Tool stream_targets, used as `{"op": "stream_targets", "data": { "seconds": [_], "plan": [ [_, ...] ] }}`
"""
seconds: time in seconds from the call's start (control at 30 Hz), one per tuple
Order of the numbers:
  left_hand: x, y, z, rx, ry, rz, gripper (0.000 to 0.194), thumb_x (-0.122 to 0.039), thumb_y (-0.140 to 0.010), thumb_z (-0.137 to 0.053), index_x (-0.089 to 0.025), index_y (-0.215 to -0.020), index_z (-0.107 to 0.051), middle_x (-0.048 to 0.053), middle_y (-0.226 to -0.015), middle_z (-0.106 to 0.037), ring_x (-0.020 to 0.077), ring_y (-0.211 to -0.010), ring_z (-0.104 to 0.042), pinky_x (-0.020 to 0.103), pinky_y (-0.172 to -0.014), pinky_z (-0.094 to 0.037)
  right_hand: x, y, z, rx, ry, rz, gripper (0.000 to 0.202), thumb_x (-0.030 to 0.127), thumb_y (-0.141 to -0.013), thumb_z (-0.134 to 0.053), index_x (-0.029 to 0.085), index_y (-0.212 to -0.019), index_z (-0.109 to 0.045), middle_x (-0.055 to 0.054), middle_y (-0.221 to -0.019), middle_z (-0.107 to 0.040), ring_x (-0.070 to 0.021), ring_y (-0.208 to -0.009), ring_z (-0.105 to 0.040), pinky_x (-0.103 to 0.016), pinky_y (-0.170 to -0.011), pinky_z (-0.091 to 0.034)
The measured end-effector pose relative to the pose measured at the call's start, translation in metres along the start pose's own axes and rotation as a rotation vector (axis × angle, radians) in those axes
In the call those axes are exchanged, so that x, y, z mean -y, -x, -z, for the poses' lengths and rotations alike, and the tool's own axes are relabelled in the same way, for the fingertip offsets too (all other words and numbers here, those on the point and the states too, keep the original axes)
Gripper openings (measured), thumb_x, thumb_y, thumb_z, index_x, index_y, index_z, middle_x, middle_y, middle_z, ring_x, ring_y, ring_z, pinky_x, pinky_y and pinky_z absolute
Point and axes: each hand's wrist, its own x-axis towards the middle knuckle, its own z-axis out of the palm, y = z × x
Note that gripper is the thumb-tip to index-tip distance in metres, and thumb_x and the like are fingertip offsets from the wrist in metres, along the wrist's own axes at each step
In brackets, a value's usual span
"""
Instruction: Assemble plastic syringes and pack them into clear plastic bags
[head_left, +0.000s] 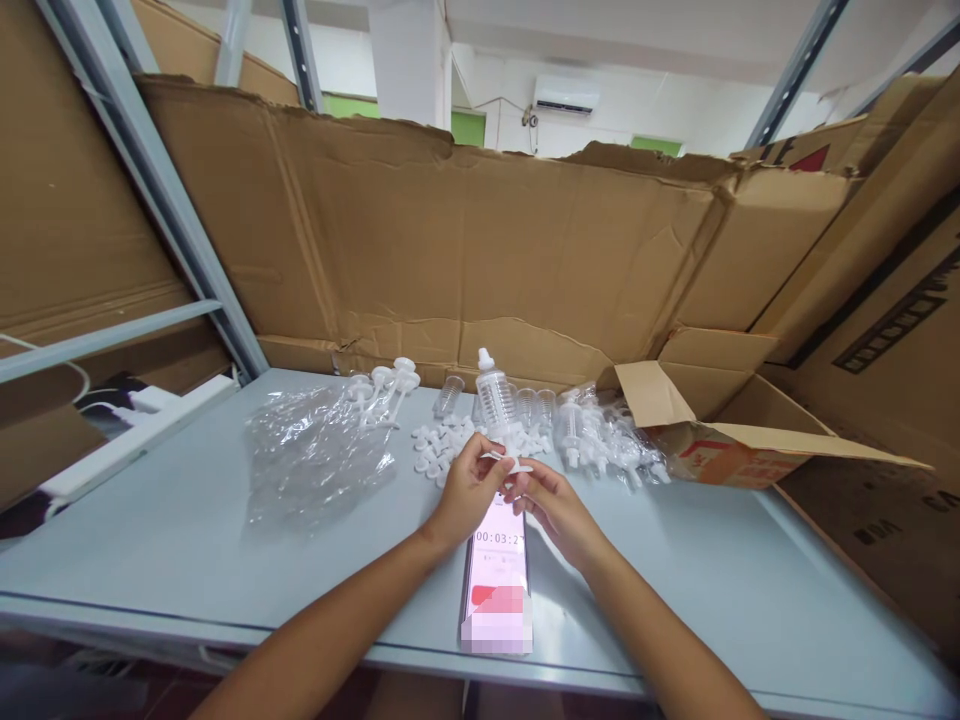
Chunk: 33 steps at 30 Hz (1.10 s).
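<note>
Both hands meet over the upper end of a phone (496, 570) that lies on the table and shows a timer. Between them is a small white plastic piece (519, 466). My left hand (472, 485) pinches it from the left, and the fingers of my right hand (551, 505) close on its right side. Just above the hands a clear ribbed bottle (495, 395) with a white nozzle points upward; its lower end is hidden behind the fingers. Small white parts (442, 445) lie in a pile behind the hands, with clear ribbed cups (535, 404) farther back.
At the left lies a clear plastic bag (319, 460), with white plunger-like parts (401, 380) behind it. Bagged clear bottles (600, 430) lie right of the pile, beside an open cardboard box (739, 450). A power strip (139, 440) borders the far left; cardboard walls the back.
</note>
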Motion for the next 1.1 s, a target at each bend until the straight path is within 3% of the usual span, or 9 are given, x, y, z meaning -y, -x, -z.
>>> {"op": "stream_targets", "data": {
  "seconds": [0.13, 0.23, 0.37, 0.57, 0.67, 0.77, 0.9, 1.0, 1.1],
  "plan": [
    [0.003, 0.003, 0.002, -0.027, -0.414, -0.283, 0.008, -0.022, -0.08, -0.049, -0.018, -0.073, -0.047, -0.001, -0.074, -0.053, 0.0098, -0.065, -0.052, 0.023, -0.062, -0.043, -0.005, -0.001, -0.003, -0.034, -0.087, -0.013, 0.022, 0.035, -0.071, -0.066, 0.018, -0.085, -0.065, -0.001, -0.068, -0.056, -0.0112, -0.063, -0.051, -0.023, -0.055, -0.036],
    [0.003, 0.001, 0.007, -0.036, -0.708, -0.514, 0.01, -0.016, -0.079, -0.048, -0.017, -0.07, -0.053, 0.0, -0.068, -0.053, 0.0102, -0.061, -0.049, 0.022, -0.058, -0.039, -0.006, 0.0, -0.003, -0.03, -0.166, -0.029, 0.019, 0.033, -0.072, -0.065, 0.017, -0.082, -0.064, -0.002, -0.073, -0.058, -0.0125, -0.067, -0.053, -0.023, -0.055, -0.037],
    [0.001, -0.002, 0.013, -0.048, -0.904, -0.722, 0.012, -0.015, -0.079, -0.049, -0.017, -0.077, -0.06, 0.002, -0.069, -0.056, 0.0115, -0.064, -0.051, 0.023, -0.059, -0.038, -0.004, 0.001, -0.003, -0.004, -0.266, -0.009, 0.018, 0.034, -0.077, -0.06, 0.018, -0.084, -0.063, -0.002, -0.076, -0.06, -0.0141, -0.071, -0.056, -0.025, -0.058, -0.038],
    [-0.003, -0.002, 0.014, 0.012, -1.133, -0.948, 0.019, -0.014, -0.077, -0.05, -0.019, -0.062, -0.061, 0.001, -0.057, -0.05, 0.0117, -0.055, -0.044, 0.025, -0.053, -0.032, -0.006, -0.003, 0.002, -0.018, -0.413, 0.031, 0.019, 0.036, -0.079, -0.058, 0.018, -0.083, -0.062, 0.0, -0.07, -0.061, -0.01, -0.062, -0.053, -0.023, -0.059, -0.041],
    [-0.002, -0.003, 0.015, 0.056, -1.21, -0.923, 0.017, -0.014, -0.078, -0.049, -0.022, -0.081, -0.064, 0.003, -0.069, -0.057, 0.0142, -0.065, -0.05, 0.026, -0.057, -0.035, -0.004, -0.004, 0.006, -0.07, -0.421, 0.084, 0.016, 0.034, -0.078, -0.059, 0.019, -0.085, -0.062, 0.0, -0.076, -0.063, -0.0103, -0.068, -0.056, -0.024, -0.063, -0.044],
    [-0.005, -0.007, 0.018, 0.092, -1.251, -0.844, 0.026, -0.017, -0.08, -0.047, -0.024, -0.103, -0.06, 0.006, -0.095, -0.062, 0.0169, -0.082, -0.055, 0.029, -0.068, -0.039, 0.004, -0.006, 0.015, -0.15, -0.412, 0.127, 0.016, 0.033, -0.075, -0.063, 0.02, -0.085, -0.061, 0.0, -0.081, -0.065, -0.0125, -0.075, -0.06, -0.025, -0.066, -0.048],
    [-0.024, -0.008, 0.03, 0.109, -1.342, -0.63, 0.027, -0.024, -0.084, -0.044, -0.023, -0.108, -0.057, 0.005, -0.104, -0.061, 0.0198, -0.094, -0.054, 0.034, -0.078, -0.039, 0.016, -0.011, 0.035, -0.329, -0.461, 0.195, 0.019, 0.029, -0.065, -0.072, 0.021, -0.076, -0.059, 0.003, -0.075, -0.067, -0.0153, -0.076, -0.065, -0.026, -0.069, -0.052],
    [-0.044, -0.003, 0.054, 0.102, -1.474, -0.438, 0.029, -0.027, -0.082, -0.046, -0.022, -0.109, -0.056, 0.006, -0.106, -0.061, 0.023, -0.099, -0.053, 0.038, -0.082, -0.039, 0.02, -0.014, 0.05, -0.419, -0.465, 0.201, 0.019, 0.028, -0.065, -0.072, 0.019, -0.074, -0.058, 0.001, -0.074, -0.068, -0.0132, -0.069, -0.067, -0.022, -0.064, -0.054],
    [-0.058, 0.009, 0.093, 0.044, -1.593, -0.27, 0.032, -0.031, -0.081, -0.046, -0.02, -0.109, -0.057, 0.008, -0.107, -0.061, 0.0262, -0.101, -0.053, 0.04, -0.084, -0.038, 0.019, -0.015, 0.056, -0.443, -0.458, 0.174, 0.016, 0.025, -0.067, -0.07, 0.018, -0.075, -0.058, -0.001, -0.076, -0.069, -0.0111, -0.065, -0.066, -0.019, -0.061, -0.054]
  ]
}}
